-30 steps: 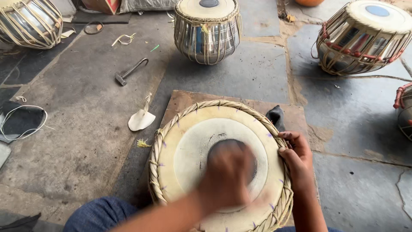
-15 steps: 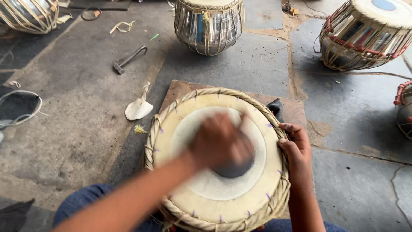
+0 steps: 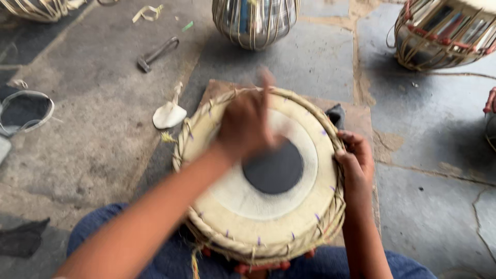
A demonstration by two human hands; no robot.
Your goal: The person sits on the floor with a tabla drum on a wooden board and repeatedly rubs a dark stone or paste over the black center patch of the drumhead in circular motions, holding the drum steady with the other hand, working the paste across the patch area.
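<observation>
- Nearest the camera: blue-clad lap [image 3: 356,261] at the bottom edge, with the drum [image 3: 243,206] resting on it, skin facing up.
- Drum: pale skin head with a round black patch [image 3: 274,169] in the middle and a braided straw-coloured lacing ring round the rim; small purple marks dot the rim.
- Right hand [image 3: 357,161]: fingers curled over the drum's right rim, gripping the edge (thumb side lies on the lacing).
- Left hand [image 3: 247,124]: over the upper left part of the skin, just above the black patch, forearm crossing the drum from lower left. It is motion-blurred; fingers look loosely bunched with one raised, and I cannot tell whether it holds anything or touches the skin.
- Under the drum: a brown board [image 3: 361,120] on the stone floor [image 3: 93,150]; a dark object [image 3: 337,114] shows at the drum's upper right rim.
- Left of the drum, just beside it: a small white scoop-shaped piece [image 3: 168,114].
- Further left, at the frame edge: a loop of pale cord on a dark cloth [image 3: 23,109].
- Further out, upper left: a small metal hammer [image 3: 156,53]; beyond it, pale strip scraps [image 3: 147,11].
- Far edge: a shiny metal-bodied drum [image 3: 254,21] at top centre, and a strapped drum [image 3: 443,32] lying tilted at top right.
</observation>
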